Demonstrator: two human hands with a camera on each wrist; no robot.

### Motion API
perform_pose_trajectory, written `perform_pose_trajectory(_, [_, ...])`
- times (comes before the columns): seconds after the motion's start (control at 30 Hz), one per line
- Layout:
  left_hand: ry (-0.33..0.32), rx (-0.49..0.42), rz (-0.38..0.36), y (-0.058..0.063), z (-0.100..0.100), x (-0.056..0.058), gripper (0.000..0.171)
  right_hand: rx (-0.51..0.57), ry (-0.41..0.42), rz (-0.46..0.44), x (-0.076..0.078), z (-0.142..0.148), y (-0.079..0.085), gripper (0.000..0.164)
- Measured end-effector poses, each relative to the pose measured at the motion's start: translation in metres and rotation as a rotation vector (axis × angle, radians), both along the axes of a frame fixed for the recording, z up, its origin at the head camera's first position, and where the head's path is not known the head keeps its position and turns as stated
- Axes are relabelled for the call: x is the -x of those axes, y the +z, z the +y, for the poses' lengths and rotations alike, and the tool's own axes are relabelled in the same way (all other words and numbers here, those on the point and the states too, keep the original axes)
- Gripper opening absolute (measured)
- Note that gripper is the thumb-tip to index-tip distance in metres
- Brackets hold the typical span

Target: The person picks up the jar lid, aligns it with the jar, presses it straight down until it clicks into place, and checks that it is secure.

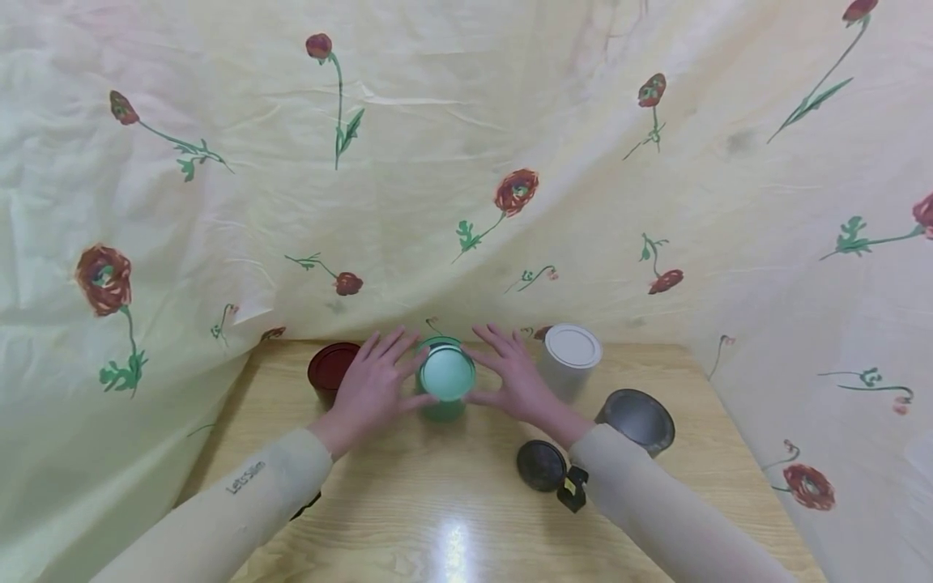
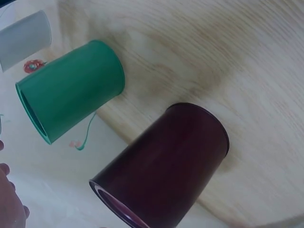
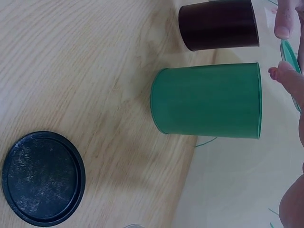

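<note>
Both hands hold a round green lid (image 1: 448,374) by its rim, above a green can (image 1: 442,410) at the back of the table. The left hand (image 1: 375,385) has thumb and fingers at the lid's left edge. On the opposite edge, the right hand (image 1: 513,376) holds it the same way. In the right wrist view the lid (image 3: 290,57) appears nearly edge-on between fingertips, apart from the upright green can (image 3: 206,100). The left wrist view shows the can's (image 2: 71,90) rim and part of a hand (image 2: 9,204).
A dark red can (image 1: 333,368) stands left of the green one. To the right are a white can (image 1: 572,348) with a pale top and a dark grey can (image 1: 636,419), partly behind the right sleeve. A black lid (image 1: 541,465) lies on the wooden table (image 1: 394,518). Flowered cloth hangs behind.
</note>
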State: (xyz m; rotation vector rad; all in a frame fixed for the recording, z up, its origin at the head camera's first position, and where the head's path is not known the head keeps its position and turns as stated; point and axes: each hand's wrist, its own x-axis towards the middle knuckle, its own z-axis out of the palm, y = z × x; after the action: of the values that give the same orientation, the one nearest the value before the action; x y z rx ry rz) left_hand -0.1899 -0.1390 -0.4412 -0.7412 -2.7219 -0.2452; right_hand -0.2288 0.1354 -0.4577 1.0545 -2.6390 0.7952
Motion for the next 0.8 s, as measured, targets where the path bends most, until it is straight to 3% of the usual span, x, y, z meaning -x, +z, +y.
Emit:
perform_pose_trajectory(0.4, [0.016,0.056,-0.046,0.000,-0.004,0.019,0.080,-0.030,-0.020,-0.022,0.015,-0.004,0.001,0.076])
perform_pose_trajectory(0.8, [0.005,0.035,-0.039,0.004,-0.008,0.032,0.077,-0.025,-0.013,-0.025,0.026,-0.010,0.007,0.076])
